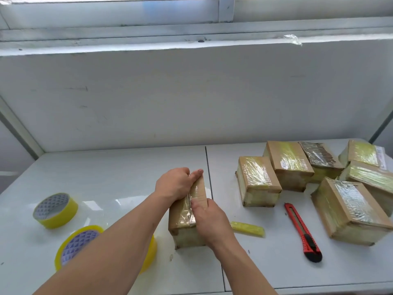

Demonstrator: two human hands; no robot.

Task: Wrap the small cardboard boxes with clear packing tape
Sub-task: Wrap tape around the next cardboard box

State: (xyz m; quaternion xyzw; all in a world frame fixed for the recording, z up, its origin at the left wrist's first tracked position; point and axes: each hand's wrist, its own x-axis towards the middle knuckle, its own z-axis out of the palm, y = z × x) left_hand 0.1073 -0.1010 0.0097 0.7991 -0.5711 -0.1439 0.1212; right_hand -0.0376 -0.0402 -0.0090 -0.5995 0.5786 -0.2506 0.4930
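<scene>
A small cardboard box (183, 218) stands on the white table (110, 177) in the middle of the view, with clear tape running along its top. My left hand (175, 184) holds its far end, thumb stretched along the top edge. My right hand (209, 220) lies on the near right part of the top, thumb pressing the tape. Two rolls of yellowish clear tape lie at the left: one roll (55, 210) further back, the other roll (85, 243) closer and partly hidden by my left forearm.
Several taped cardboard boxes (258, 180) are heaped at the right rear of the table. A red utility knife (303, 232) lies to the right of the box. A folded strip of yellowish tape (247, 229) lies beside my right hand. A white wall rises behind.
</scene>
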